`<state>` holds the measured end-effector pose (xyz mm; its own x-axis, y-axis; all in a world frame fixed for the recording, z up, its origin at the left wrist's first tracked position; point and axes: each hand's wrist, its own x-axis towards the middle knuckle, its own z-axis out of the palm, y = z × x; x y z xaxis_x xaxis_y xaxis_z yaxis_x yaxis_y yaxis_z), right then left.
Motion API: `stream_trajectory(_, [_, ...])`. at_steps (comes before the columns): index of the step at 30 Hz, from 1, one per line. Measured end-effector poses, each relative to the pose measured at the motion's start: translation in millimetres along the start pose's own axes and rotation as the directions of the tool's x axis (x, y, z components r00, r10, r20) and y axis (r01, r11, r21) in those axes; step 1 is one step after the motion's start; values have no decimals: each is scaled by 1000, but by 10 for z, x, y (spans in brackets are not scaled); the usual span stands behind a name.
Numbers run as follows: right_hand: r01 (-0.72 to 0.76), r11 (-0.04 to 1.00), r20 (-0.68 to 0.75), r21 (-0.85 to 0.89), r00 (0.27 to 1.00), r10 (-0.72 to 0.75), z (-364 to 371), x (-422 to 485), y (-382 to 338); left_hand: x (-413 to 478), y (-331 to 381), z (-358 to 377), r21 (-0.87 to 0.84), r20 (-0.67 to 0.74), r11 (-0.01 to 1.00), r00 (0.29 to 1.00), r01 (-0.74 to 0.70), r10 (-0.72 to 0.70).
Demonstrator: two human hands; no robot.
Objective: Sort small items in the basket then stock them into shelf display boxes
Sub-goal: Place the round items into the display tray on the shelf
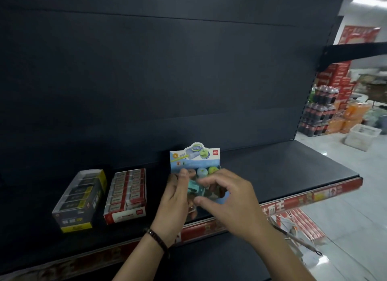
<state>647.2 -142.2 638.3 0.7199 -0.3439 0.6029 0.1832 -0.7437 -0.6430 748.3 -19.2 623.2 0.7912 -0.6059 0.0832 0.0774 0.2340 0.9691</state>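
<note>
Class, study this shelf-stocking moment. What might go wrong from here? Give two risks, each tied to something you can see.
1. The left hand grips a small teal sharpener at the blue display box. With the right hand crowding in, it may slip and roll off the shelf.
2. The box stands fairly close to the shelf's front edge, so a firm push could slide it off.

On the shelf, three boxes in a row: left box, middle box just beside it, right box well apart (left hand and right hand meet over its front, an item between them).
</note>
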Motion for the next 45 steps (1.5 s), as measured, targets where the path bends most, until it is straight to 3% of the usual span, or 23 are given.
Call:
stream_trajectory(5, [-72, 997, -68, 11, 995, 72, -18, -40, 29, 45, -13, -85, -45, 72, 999, 997, 11, -8])
stream_trajectory(9, [-57, 998, 63, -25, 996, 59, -68, -12, 30, 25, -22, -102, 38, 139, 998, 989, -44, 38])
stream_trajectory(12, [13, 999, 103, -53, 995, -7, -73, 20, 61, 13, -38, -74, 146, 69, 982, 991, -121, 112])
stream_trajectory(19, [-212, 972, -30, -107, 977, 210, -161, 169, 313, -125, -149, -232, 401, -56, 886, 959, -235, 279])
stream_trajectory(23, [-182, 966, 72, -183, 978, 198, -54, 217, 435, -134, -165, -296, 278, -192, 940, 948, -196, 254])
stream_trajectory(27, [-135, 947, 61, -293, 985, 159, 65, 231, 541, -131, -134, -381, 256, -257, 954, 940, -156, 223])
stream_trajectory(35, [-162, 930, 59, -330, 980, 192, 141, 177, 650, -190, -99, -391, 279, -210, 940, 943, -194, 257])
stream_trajectory(39, [-96, 879, 127, -467, 976, 175, 197, 226, 703, -158, -117, -398, 280, -191, 940, 948, -197, 256])
stream_trajectory(45, [-18, 845, 205, -534, 967, 150, 169, 216, 762, -116, -159, -435, 218, -196, 957, 952, -193, 236])
